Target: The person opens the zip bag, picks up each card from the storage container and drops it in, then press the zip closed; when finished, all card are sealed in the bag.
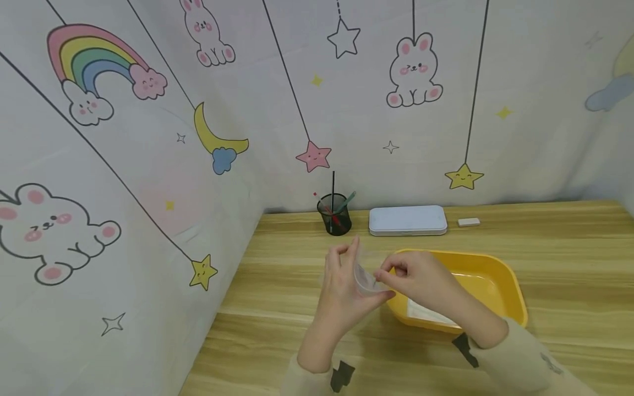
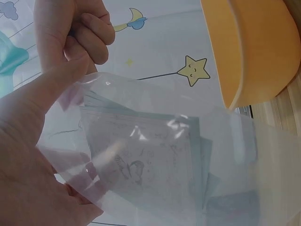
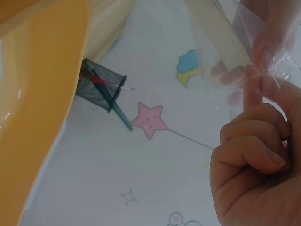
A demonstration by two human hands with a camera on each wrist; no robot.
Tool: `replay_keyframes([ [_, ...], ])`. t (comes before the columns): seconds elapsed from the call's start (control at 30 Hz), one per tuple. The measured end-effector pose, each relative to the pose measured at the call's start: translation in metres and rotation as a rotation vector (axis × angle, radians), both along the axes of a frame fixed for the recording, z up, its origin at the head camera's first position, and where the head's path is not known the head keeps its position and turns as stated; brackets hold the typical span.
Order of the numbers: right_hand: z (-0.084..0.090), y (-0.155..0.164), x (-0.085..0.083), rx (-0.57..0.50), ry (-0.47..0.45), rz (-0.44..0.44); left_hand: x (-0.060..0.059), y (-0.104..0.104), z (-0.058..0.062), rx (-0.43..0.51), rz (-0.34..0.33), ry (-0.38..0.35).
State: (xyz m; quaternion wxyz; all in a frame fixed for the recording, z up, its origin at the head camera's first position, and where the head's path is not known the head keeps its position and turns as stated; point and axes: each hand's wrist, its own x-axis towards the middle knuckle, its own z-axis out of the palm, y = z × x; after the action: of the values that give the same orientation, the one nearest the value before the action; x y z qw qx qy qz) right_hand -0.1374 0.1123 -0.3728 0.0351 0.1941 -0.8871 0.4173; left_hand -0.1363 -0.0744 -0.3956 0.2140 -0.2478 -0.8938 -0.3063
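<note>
My two hands hold a small clear plastic bag [image 1: 365, 281] up over the wooden desk, just left of a yellow tray [image 1: 515, 291]. My left hand [image 1: 343, 272] grips the bag's left side with thumb and fingers. My right hand [image 1: 391, 275] pinches its upper edge between thumb and forefinger. In the left wrist view the bag [image 2: 141, 155] shows pale printed sheets inside, with my left hand [image 2: 28, 160] on its edge and my right hand [image 2: 77, 33] above. The right wrist view shows my right hand [image 3: 254, 155] pinching the bag's film [image 3: 235, 42].
A white sheet [image 1: 428, 313] lies in the yellow tray. At the back of the desk stand a black mesh pen cup [image 1: 334, 215], a pale blue tin case [image 1: 407, 220] and a small white eraser [image 1: 468, 222]. Cartoon-printed walls close off the left and back.
</note>
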Motion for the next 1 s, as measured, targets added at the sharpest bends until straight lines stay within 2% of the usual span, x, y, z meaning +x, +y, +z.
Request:
replay_keyframes([
  [0.2, -0.001, 0.001, 0.000, -0.015, 0.000, 0.004, 0.000, -0.001, 0.000, -0.001, -0.010, -0.008],
  [0.3, 0.001, 0.010, -0.004, -0.035, 0.033, -0.048, 0.000, -0.002, 0.001, 0.005, -0.005, -0.026],
  [0.37, 0.002, 0.019, -0.010, 0.001, 0.080, -0.108, 0.000, -0.003, 0.001, 0.016, 0.000, -0.038],
  [0.5, 0.000, 0.037, -0.022, 0.191, 0.159, -0.182, -0.001, -0.007, 0.001, 0.055, 0.028, -0.068],
  [0.7, -0.023, 0.049, -0.036, 0.494, 0.168, -0.109, -0.001, -0.011, 0.002, 0.091, 0.056, -0.098],
  [0.8, -0.035, 0.050, -0.042, 0.562, 0.099, -0.053, -0.001, -0.011, 0.002, 0.097, 0.049, -0.101],
  [0.87, -0.043, 0.049, -0.046, 0.592, 0.017, -0.028, -0.001, -0.012, 0.002, 0.097, 0.044, -0.099],
  [1.0, -0.057, 0.049, -0.053, 0.648, -0.125, -0.023, -0.001, -0.012, 0.002, 0.091, 0.040, -0.107],
])
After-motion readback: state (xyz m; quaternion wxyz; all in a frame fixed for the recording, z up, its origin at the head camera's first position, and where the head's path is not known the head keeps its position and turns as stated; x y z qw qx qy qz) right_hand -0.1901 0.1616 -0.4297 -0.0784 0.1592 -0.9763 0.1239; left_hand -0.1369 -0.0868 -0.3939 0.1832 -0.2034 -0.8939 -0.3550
